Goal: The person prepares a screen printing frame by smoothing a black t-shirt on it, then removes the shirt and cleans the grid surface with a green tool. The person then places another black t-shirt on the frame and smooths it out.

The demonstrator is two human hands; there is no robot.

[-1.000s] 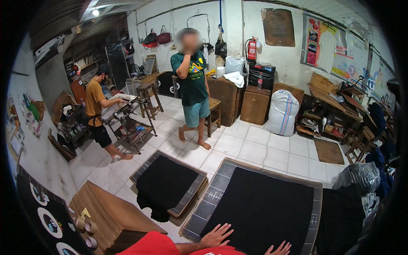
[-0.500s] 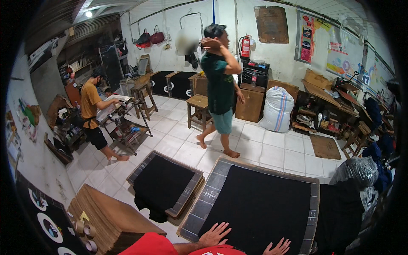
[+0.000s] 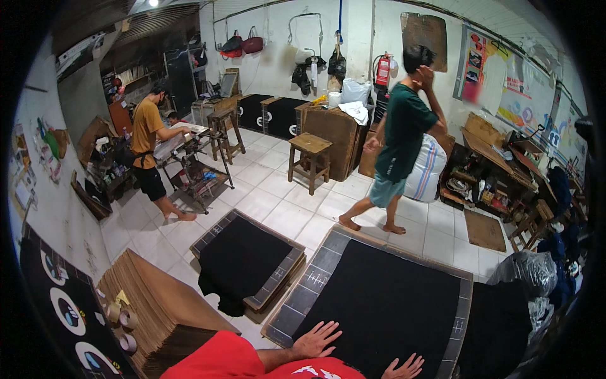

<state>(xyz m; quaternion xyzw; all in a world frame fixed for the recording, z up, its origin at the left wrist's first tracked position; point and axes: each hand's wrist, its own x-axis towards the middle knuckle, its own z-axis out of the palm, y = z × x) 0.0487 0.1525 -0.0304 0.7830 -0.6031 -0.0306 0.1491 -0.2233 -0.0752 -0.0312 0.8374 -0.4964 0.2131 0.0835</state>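
Directly before me, black fabric (image 3: 388,287) is spread over a large flat board (image 3: 320,254) whose dark borders carry white marks. My left hand (image 3: 317,340) lies on the fabric near its left edge, fingers spread. Farther right, at the lower edge of the view, my right hand (image 3: 404,367) rests on the same cloth with its fingers apart. Neither hand holds anything. To the left, a second piece of black cloth (image 3: 243,256) covers a smaller stack of boards (image 3: 278,281) and droops over its near side.
A tall stack of brown boards (image 3: 167,303) stands at lower left, beside tape rolls (image 3: 128,319) and printed black panels (image 3: 66,309). More black cloth (image 3: 495,322) hangs at right near plastic bags (image 3: 527,275). One person (image 3: 404,132) walks past a stool (image 3: 309,158); another (image 3: 150,136) works at a rack.
The person in green has walked to the right, uncovering the stool and a wooden cabinet. My view has shifted slightly. Both my hands stay flat on the fabric.
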